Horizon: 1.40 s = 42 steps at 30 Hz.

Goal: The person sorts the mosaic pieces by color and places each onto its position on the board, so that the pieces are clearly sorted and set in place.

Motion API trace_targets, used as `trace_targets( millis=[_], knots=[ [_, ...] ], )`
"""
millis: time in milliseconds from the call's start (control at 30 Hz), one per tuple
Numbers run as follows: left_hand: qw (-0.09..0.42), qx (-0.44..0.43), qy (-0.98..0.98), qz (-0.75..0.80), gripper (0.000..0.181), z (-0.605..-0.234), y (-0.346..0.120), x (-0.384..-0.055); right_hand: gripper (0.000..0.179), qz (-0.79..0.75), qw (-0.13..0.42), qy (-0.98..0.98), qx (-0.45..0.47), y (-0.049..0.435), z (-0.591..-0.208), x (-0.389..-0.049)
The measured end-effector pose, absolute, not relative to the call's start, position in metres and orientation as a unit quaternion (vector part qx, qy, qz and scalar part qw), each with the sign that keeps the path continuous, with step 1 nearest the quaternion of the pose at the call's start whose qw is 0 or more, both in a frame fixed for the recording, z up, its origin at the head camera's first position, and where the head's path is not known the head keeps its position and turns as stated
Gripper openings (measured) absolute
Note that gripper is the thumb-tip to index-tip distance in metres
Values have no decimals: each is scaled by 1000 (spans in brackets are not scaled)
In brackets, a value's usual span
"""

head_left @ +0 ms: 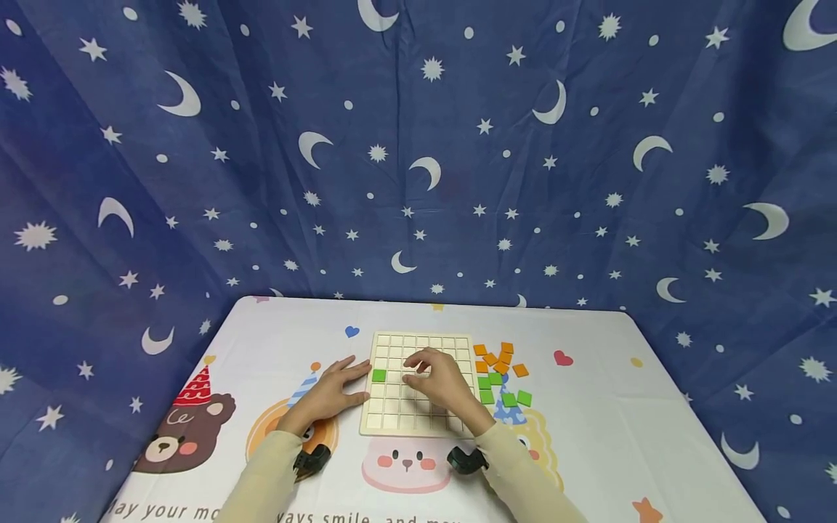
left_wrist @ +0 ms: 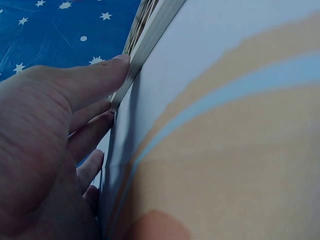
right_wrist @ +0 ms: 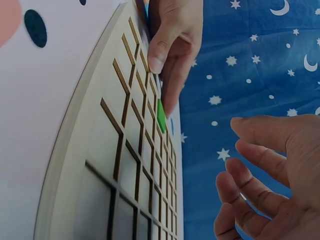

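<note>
A pale wooden grid board (head_left: 418, 430) lies flat on the table, and one green square tile (head_left: 378, 375) sits in a cell of its leftmost column. My left hand (head_left: 330, 393) rests against the board's left edge with fingers spread; the left wrist view has its thumb and fingertips touching the side. Over the middle of the grid hovers my right hand (head_left: 442, 380), fingers loosely bent and thumb apart. Nothing shows between those fingers in the right wrist view, where this hand (right_wrist: 272, 175) is off the board surface.
Right of the board, several loose orange tiles (head_left: 506, 348) lie scattered, some overlapping. Several green tiles (head_left: 524, 398) lie nearer, below them. The white tablecloth (head_left: 588, 450) carries cartoon prints, and a blue star-patterned curtain (head_left: 418, 181) hangs behind the table.
</note>
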<state>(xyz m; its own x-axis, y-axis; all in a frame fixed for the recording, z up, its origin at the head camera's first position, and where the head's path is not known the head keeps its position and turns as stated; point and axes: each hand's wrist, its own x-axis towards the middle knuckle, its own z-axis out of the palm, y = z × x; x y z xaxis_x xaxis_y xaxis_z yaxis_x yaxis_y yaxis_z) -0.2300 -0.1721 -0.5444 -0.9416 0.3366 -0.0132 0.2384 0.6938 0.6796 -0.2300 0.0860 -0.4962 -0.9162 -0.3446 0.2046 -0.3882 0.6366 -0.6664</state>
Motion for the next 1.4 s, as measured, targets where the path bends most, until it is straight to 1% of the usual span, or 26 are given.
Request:
trace_targets(
  millis=[133, 367, 700, 967, 1200, 1400],
  knots=[
    [64, 163, 918, 356, 62, -545, -172, -230, 23, 375, 40, -904, 204, 96, -495, -226],
    [70, 165, 918, 355, 63, -546, -172, -229, 21, 379, 59, -903, 195, 114, -493, -218],
    [64, 167, 919, 351, 62, -544, -173, -228, 19, 357, 80, -913, 181, 140, -497, -215],
    [65, 173, 919, 349, 64, -543, -174, -229, 22, 356, 65, -919, 153, 162, -504, -212],
    [67, 172, 919, 347, 64, -542, -174, -229, 21, 355, 89, -919, 146, 181, -509, -208],
    [68, 173, 919, 346, 64, -543, -173, -229, 22, 356, 87, -924, 106, 194, -511, -205]
  ],
)
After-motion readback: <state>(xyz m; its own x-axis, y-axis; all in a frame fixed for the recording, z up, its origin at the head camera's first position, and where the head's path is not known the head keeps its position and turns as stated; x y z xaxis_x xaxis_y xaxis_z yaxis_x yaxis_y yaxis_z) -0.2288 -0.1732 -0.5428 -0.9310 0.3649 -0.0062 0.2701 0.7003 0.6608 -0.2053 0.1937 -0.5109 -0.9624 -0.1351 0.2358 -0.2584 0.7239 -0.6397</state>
